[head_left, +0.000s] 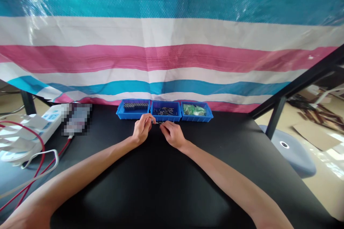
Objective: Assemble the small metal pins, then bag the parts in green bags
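My left hand is closed in a pinch on a small silvery metal part. Facing it, my right hand pinches a thin metal pin, its tip pointing at the part in the left hand. Whether the two pieces touch is too small to tell. Just beyond my hands stand three blue bins side by side. The left bin holds a row of metal cylinders. In the middle bin lie loose thin metal pins. Green and whitish packets fill the right bin.
A white power strip with plugs and red and white cables occupies the table's left side, beside a pixelated device. A striped plastic sheet hangs behind the bins. A grey stool stands off the right edge.
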A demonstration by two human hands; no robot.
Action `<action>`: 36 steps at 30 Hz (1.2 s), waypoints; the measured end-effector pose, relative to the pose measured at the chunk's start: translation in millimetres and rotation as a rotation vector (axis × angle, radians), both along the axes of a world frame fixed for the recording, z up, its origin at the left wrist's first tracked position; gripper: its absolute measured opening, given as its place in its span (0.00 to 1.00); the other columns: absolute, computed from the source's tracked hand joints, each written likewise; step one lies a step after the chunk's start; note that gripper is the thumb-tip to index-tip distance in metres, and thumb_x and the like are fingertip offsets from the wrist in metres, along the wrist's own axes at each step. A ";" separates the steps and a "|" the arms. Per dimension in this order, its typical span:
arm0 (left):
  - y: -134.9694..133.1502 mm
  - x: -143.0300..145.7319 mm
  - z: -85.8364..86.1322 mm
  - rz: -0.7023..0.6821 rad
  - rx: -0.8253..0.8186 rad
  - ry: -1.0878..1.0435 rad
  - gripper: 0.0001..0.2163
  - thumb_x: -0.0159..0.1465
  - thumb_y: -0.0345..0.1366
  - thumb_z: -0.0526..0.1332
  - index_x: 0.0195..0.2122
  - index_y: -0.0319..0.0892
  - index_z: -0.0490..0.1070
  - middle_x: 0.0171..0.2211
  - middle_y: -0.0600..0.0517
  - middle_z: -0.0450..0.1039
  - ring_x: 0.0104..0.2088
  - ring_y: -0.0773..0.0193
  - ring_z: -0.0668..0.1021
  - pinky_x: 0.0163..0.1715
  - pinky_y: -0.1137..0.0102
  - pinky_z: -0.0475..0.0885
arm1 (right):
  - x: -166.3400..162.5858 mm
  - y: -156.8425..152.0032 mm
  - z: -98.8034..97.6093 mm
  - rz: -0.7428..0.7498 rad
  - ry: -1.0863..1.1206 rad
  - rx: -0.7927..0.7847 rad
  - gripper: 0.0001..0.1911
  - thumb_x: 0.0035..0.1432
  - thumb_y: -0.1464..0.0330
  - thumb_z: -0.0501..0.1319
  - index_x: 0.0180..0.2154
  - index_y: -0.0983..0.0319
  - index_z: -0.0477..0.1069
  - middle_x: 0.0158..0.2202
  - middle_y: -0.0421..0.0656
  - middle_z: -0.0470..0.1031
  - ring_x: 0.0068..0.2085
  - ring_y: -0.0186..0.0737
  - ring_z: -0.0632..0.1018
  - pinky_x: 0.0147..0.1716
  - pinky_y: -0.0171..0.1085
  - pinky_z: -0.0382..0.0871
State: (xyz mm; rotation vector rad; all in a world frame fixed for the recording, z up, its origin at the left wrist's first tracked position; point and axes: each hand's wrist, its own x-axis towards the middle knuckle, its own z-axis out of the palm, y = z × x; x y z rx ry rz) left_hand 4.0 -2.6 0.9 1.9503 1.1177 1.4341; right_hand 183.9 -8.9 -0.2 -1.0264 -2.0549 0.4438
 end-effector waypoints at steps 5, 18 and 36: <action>2.2 -1.9 -2.7 -0.005 0.035 0.051 0.12 0.70 0.39 0.49 0.48 0.42 0.67 0.26 0.55 0.69 0.20 0.73 0.67 0.23 0.78 0.66 | -0.1 -0.3 0.4 -0.005 0.013 0.013 0.12 0.66 0.67 0.51 0.33 0.61 0.71 0.32 0.43 0.75 0.32 0.37 0.76 0.33 0.34 0.68; 6.5 -2.1 1.9 0.003 0.216 0.217 0.13 0.68 0.35 0.53 0.49 0.42 0.72 0.40 0.48 0.78 0.35 0.66 0.80 0.37 0.73 0.75 | 0.8 -0.7 1.4 -0.051 0.078 0.015 0.10 0.64 0.70 0.52 0.45 0.60 0.68 0.41 0.44 0.77 0.41 0.40 0.79 0.41 0.36 0.72; 8.6 0.6 -3.5 0.054 0.177 0.194 0.09 0.63 0.40 0.62 0.38 0.41 0.73 0.31 0.53 0.78 0.26 0.69 0.78 0.30 0.76 0.73 | 0.6 0.2 -0.7 -0.026 0.064 0.060 0.09 0.64 0.69 0.53 0.38 0.61 0.72 0.34 0.44 0.76 0.34 0.38 0.77 0.34 0.35 0.70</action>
